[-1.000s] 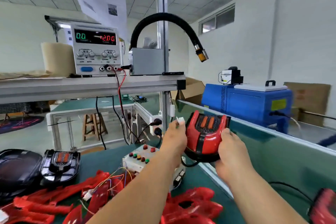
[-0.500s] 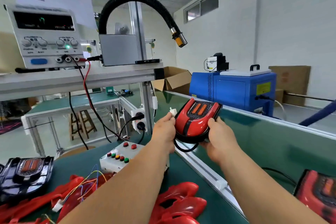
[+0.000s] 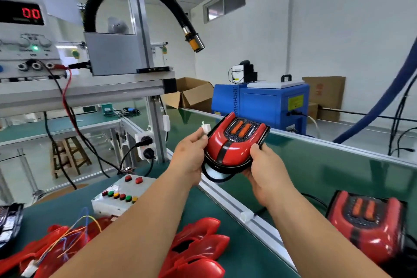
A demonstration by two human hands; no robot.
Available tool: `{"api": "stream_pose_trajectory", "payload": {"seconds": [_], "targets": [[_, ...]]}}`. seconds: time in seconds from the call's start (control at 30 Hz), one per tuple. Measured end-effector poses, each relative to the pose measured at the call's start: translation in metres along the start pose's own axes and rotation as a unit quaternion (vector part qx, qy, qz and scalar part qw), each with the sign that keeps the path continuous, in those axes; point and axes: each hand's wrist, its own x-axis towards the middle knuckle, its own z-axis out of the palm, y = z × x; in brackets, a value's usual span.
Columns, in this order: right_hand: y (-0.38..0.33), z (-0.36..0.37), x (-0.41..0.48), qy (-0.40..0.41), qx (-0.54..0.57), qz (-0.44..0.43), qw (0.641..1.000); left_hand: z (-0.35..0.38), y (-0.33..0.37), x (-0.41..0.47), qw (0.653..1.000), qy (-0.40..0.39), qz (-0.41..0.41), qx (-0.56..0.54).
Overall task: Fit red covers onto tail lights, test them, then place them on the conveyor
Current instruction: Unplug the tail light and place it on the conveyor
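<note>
My left hand [image 3: 189, 158] and right hand [image 3: 266, 174] grip tail light [image 3: 234, 144] over conveyor [image 3: 316, 165]; left also pinches white connector [image 3: 205, 128]. Lower flat, cable [image 3: 214, 177] inside conveyor edge.

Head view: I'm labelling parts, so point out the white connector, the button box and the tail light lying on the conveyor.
white connector [image 3: 206, 128], head view, on its plastic body.
button box [image 3: 126, 187], head view, on its white top between button rows.
tail light lying on the conveyor [image 3: 372, 237], head view, on its red cover.
</note>
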Motion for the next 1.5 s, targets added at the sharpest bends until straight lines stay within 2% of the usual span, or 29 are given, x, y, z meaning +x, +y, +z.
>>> {"api": "stream_pose_trajectory", "payload": {"seconds": [0.1, 0.3, 0.4, 0.53, 0.7, 0.8, 0.9, 0.97, 1.03, 1.13, 1.2, 1.33, 1.5], "targets": [[-0.005, -0.041, -0.011, 0.032, -0.059, -0.043, 0.997, 0.027, -0.01, -0.017, 0.999, -0.045, -0.004, 0.007], [-0.019, -0.127, -0.042, 0.121, -0.101, -0.08, 0.984, 0.092, -0.048, -0.059, 0.992, -0.122, -0.016, 0.023], [-0.022, -0.17, -0.059, 0.191, -0.113, -0.081, 0.972, 0.122, -0.071, -0.081, 0.986, -0.164, -0.037, 0.016], [-0.027, -0.217, -0.085, 0.207, -0.103, -0.071, 0.97, 0.154, -0.094, -0.109, 0.976, -0.208, -0.058, 0.016], [-0.038, -0.26, -0.12, 0.282, -0.145, -0.042, 0.947, 0.183, -0.109, -0.147, 0.962, -0.259, -0.069, 0.051], [-0.039, -0.274, -0.133, 0.307, -0.181, -0.013, 0.934, 0.192, -0.116, -0.164, 0.958, -0.254, -0.042, 0.122], [-0.035, -0.275, -0.135, 0.31, -0.258, -0.01, 0.915, 0.188, -0.121, -0.168, 0.944, -0.228, 0.001, 0.241], [-0.034, -0.273, -0.134, 0.296, -0.324, -0.016, 0.899, 0.185, -0.123, -0.163, 0.918, -0.223, 0.035, 0.325], [-0.034, -0.272, -0.131, 0.282, -0.391, -0.016, 0.876, 0.185, -0.124, -0.155, 0.879, -0.222, 0.061, 0.418], [-0.035, -0.271, -0.129, 0.298, -0.486, 0.004, 0.821, 0.188, -0.126, -0.144, 0.823, -0.214, 0.047, 0.524], [-0.034, -0.269, -0.129, 0.312, -0.5, 0.02, 0.808, 0.192, -0.127, -0.139, 0.803, -0.218, 0.021, 0.555], [-0.028, -0.267, -0.13, 0.328, -0.476, 0.011, 0.816, 0.193, -0.124, -0.134, 0.802, -0.233, -0.031, 0.549], [-0.025, -0.274, -0.124, 0.345, -0.46, -0.009, 0.818, 0.19, -0.121, -0.131, 0.831, -0.231, -0.002, 0.506]]}}
